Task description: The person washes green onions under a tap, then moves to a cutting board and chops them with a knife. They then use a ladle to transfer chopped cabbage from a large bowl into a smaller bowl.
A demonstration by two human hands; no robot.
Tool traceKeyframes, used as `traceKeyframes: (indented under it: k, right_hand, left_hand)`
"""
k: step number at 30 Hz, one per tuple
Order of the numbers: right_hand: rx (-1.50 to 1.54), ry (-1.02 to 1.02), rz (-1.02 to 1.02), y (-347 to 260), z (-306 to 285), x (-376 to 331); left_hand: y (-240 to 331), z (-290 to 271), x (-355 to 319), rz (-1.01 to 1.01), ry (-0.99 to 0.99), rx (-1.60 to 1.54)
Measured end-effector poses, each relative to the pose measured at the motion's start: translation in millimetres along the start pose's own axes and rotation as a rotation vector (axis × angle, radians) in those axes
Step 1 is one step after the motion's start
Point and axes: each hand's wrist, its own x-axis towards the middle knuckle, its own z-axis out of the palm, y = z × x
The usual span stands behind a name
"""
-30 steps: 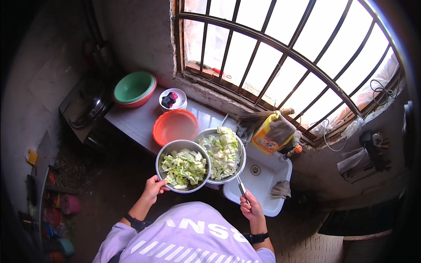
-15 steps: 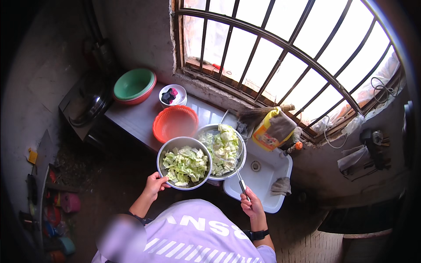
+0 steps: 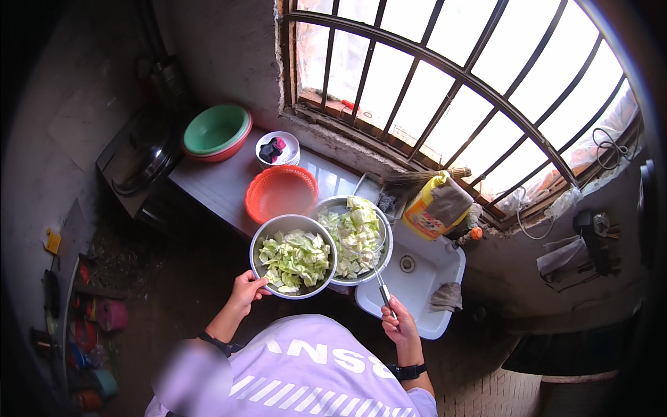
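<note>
My left hand (image 3: pixel 246 291) grips the near left rim of a metal bowl (image 3: pixel 258 276), which holds chopped cabbage (image 3: pixel 294 260). Closed round the black handle of a skimmer (image 3: pixel 386 299) is my right hand (image 3: pixel 399 320). The skimmer's head carries a heap of cabbage pieces (image 3: pixel 361 226) over a second metal bowl (image 3: pixel 390 244), which also has cabbage in it. Most of the skimmer's head is hidden by the leaves. The left bowl overlaps the left edge of the second bowl in view.
Behind the bowls, an orange colander (image 3: pixel 254 201), small white bowls (image 3: pixel 295 147) and a green basin (image 3: pixel 215 131) stand on the counter (image 3: pixel 208 181). To the right is a white sink (image 3: pixel 417 267) with a grey cloth (image 3: pixel 446 297). A yellow jug (image 3: pixel 422 215) and barred window are behind it.
The scene has shifted slightly to the right in view. Both hands keep their grips on the bowl and the skimmer, nearly still.
</note>
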Motion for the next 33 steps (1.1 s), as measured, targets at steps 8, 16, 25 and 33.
traceKeyframes:
  k: [8,16,25,33]
  right_hand:
    - [0.01,-0.005,-0.003,0.6,-2.9,1.6]
    - [0.009,-0.017,-0.007,-2.0,-1.1,2.8]
    - [-0.015,0.001,-0.006,-2.4,-0.1,2.2]
    - [-0.018,-0.005,-0.01,-1.5,-0.7,2.2]
  left_hand:
    - [-0.1,-1.1,2.1,0.004,-0.001,0.003]
    - [-1.1,-2.8,-2.6,-0.004,0.008,-0.014]
    - [-1.8,-3.0,-4.4,0.001,0.026,-0.021]
    - [-1.4,-3.7,-3.7,0.004,0.016,-0.017]
